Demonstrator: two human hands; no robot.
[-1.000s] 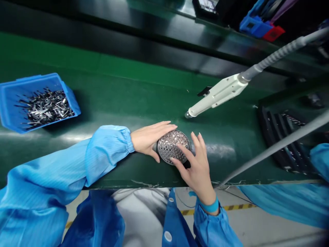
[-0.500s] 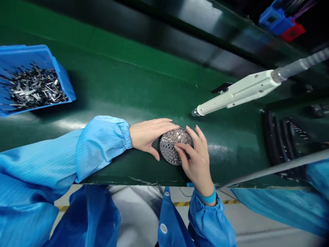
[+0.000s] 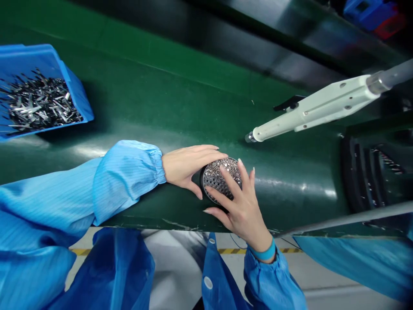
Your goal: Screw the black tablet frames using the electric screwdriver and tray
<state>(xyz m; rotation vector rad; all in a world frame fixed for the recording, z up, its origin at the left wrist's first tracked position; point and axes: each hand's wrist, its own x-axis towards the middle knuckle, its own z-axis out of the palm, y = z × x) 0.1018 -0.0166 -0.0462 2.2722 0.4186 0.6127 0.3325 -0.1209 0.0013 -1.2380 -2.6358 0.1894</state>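
A round metal dish with a plate full of small holes lies on the green bench, near its front edge. Many tiny shiny metal pieces, too small to name, are heaped over its far half. My left hand curves around the dish's left and far side. Its fingers are stretched along the far rim, and the thumb is apart from them at the left. My right hand is spread over the right and near part, fingertips over the holes and the pieces, thumb off the near rim. Nothing shows in its fingers.
A blue bin of thin metal parts stands at the left. A pale powered screwdriver points in from the right above the bench. Dark curved trays and a grey bar are at the right.
My right hand has opened from a pinch over the plate to spread fingers, with its thumb now off the near rim. My left hand stays around the dish. The view has shifted slightly.
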